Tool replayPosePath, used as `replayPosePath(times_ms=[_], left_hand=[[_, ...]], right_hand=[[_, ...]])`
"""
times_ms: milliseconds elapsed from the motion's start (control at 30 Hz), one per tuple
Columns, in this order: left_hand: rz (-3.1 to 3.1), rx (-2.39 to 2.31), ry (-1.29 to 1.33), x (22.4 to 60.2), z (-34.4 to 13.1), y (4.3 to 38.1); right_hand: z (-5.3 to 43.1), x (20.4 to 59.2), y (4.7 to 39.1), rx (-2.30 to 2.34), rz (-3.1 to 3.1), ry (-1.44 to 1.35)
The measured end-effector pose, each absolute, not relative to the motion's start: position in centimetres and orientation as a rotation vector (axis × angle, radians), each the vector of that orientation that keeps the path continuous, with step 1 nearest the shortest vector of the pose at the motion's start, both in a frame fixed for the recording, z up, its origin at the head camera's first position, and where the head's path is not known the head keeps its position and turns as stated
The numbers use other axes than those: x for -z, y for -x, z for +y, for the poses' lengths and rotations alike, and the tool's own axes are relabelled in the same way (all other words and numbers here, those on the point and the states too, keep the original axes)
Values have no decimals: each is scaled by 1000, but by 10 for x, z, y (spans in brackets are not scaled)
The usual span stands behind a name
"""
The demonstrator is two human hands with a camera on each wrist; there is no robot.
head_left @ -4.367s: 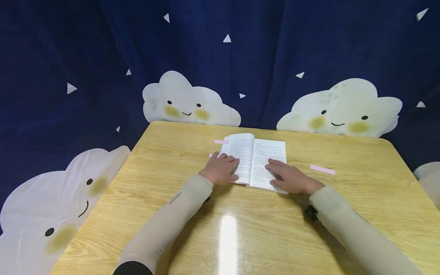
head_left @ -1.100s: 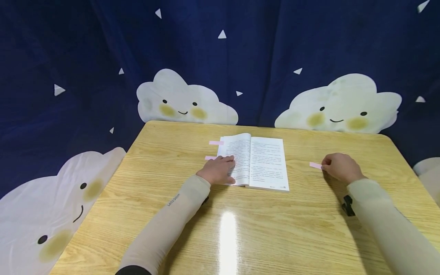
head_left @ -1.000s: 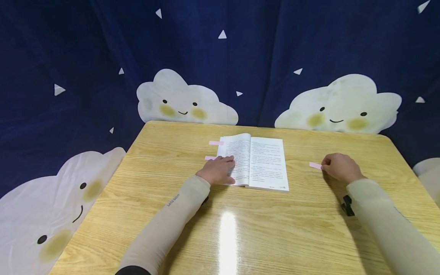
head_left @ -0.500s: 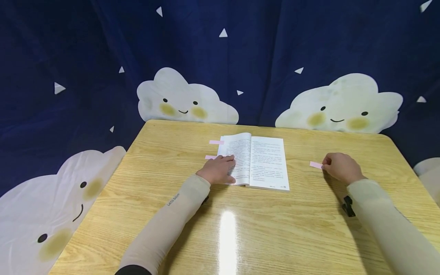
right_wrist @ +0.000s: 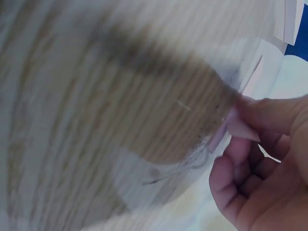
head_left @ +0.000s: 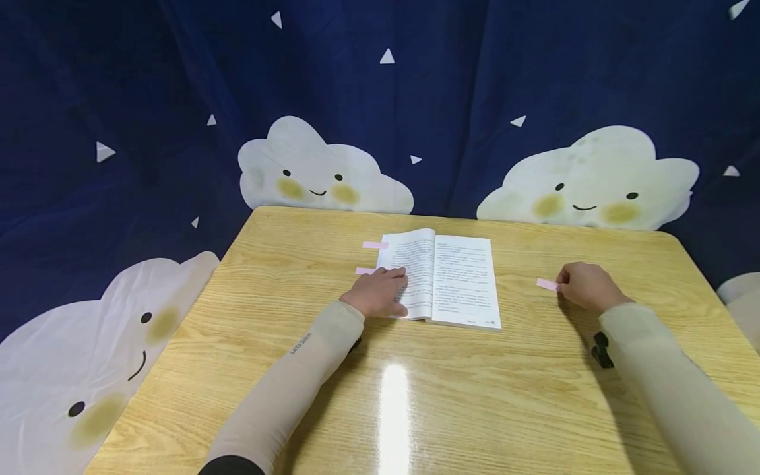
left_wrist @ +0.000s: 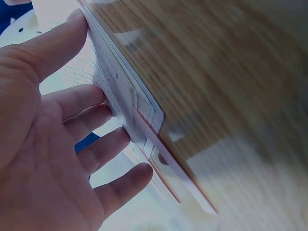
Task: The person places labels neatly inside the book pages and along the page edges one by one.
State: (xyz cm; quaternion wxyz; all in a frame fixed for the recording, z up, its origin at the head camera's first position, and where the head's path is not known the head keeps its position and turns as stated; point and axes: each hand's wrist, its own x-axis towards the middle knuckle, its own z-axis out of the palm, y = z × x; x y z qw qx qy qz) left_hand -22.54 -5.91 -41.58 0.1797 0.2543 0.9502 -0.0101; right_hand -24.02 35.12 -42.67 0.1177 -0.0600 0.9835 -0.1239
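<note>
Right fingers (right_wrist: 226,180) pinch a pink strip (head_left: 546,284) while left fingers (left_wrist: 79,102) (loosely extended) rest on the book (head_left: 466,280).

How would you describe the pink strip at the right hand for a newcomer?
On the wooden table lies an open book. Right of it, the right hand pinches a pink strip. Unlike the two pink tabs at the book's left edge, it touches no page.

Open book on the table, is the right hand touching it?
Apart: the head view shows wooden tabletop and a pink strip between the right hand and the open book.
</note>
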Motion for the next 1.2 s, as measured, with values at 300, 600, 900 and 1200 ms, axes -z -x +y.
replayPosePath(times_ms=[300, 600, 900, 1200], left_hand=[[2686, 2, -722, 416, -58, 227], [2685, 7, -721, 417, -58, 227], [2679, 0, -706, 418, -57, 228], [2685, 7, -704, 416, -57, 227]], right_hand=[[360, 419, 247, 418, 2770, 213], [364, 413, 253, 456, 2685, 127], [364, 416, 261, 518, 2567, 42], [362, 415, 259, 533, 2587, 61]])
